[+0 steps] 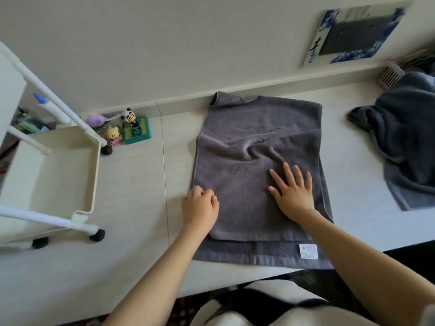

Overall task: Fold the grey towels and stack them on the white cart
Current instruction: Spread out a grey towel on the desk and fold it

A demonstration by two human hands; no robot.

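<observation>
A grey towel [254,128] lies folded over on the pale table, its white label at the near right corner. My left hand [200,205] rests at the towel's left edge with fingers curled on the upper layer's edge. My right hand [293,191] lies flat on the upper layer, fingers spread, with a wrinkle just beyond the fingertips. A heap of unfolded grey towels [404,137] lies at the right. The white cart [89,180] stands at the left, its tray bare.
Small toy figures [131,128] stand against the wall's ledge beside the cart. A blue and white picture [353,31] leans on the wall at the back right. A white vented item [390,75] sits behind the heap. The table's near edge runs just below the towel.
</observation>
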